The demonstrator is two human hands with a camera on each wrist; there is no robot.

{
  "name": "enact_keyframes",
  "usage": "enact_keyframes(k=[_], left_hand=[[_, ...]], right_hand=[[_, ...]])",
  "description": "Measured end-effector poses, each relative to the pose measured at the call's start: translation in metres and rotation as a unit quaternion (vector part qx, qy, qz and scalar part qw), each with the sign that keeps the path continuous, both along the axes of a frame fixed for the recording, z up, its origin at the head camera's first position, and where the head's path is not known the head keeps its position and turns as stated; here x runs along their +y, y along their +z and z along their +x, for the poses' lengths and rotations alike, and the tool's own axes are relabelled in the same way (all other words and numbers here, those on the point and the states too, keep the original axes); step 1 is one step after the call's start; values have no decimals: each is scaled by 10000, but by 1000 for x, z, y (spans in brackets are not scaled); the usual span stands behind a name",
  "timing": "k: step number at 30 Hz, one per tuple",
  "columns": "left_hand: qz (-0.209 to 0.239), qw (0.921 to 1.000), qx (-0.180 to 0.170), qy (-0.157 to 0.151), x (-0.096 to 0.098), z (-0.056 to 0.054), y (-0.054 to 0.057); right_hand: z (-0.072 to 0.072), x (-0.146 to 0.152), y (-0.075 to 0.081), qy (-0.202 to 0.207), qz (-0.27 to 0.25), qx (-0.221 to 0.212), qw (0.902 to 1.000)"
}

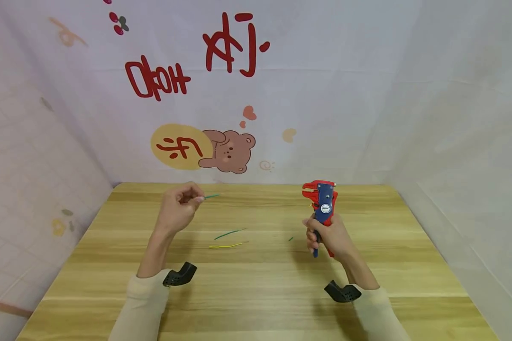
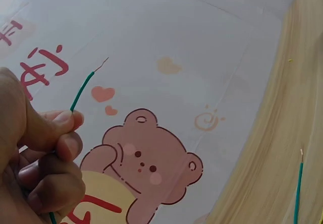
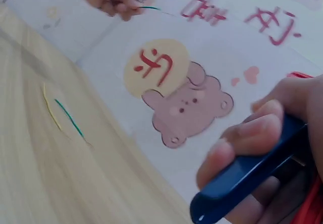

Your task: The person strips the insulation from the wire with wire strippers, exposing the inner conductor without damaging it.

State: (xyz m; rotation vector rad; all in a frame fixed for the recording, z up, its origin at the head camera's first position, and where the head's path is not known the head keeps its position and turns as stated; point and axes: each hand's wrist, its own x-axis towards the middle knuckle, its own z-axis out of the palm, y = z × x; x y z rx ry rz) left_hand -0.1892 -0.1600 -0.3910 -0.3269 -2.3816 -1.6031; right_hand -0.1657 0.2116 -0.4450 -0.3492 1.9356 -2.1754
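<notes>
Between thumb and forefinger, my left hand (image 1: pixel 180 208) pinches a green wire (image 2: pixel 82 92), held up above the far left part of the table. Bare copper strands (image 2: pixel 102 64) stick out of its tip. My right hand (image 1: pixel 334 237) grips a red and blue wire stripper (image 1: pixel 325 201) by its handles, fingers curled round the blue one (image 3: pixel 247 171). The tool stands upright with its red jaws at the top, pointing left. Lying on the table between the hands are a second green wire (image 1: pixel 230 234) and a yellow wire (image 1: pixel 226 246), each with a bared end.
A short green scrap (image 1: pixel 291 238) lies on the wooden table (image 1: pixel 256 284) left of the right hand. White cloth printed with a bear (image 1: pixel 232 151) and red characters rises along the back edge. Black wrist mounts (image 1: pixel 180 274) sit at both sleeves.
</notes>
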Motion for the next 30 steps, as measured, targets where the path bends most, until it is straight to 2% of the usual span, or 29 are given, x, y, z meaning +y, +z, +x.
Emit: enact_keyframes(k=[2, 5, 10, 16, 22, 30], left_hand=[[-75, 9996, -81, -272, -1, -2, 0], [-128, 9975, -167, -670, 6, -5, -2], [-256, 9942, -292, -999, 16, -8, -7], [-426, 9928, -467, -1014, 16, -12, -14], [-561, 9902, -590, -1135, 17, -17, -18], [-836, 9908, -617, -871, 14, -18, -23]], right_hand=[[-4, 9, 0, 81, 393, 47, 9992], [-7, 12, -2, 255, 692, -103, 9972], [-7, 11, -6, 134, 942, -218, 9952], [-8, 18, -4, 72, 1050, -188, 9943], [-7, 24, -2, -173, 1163, -249, 9927], [-3, 25, -6, -32, 1340, -379, 9902]])
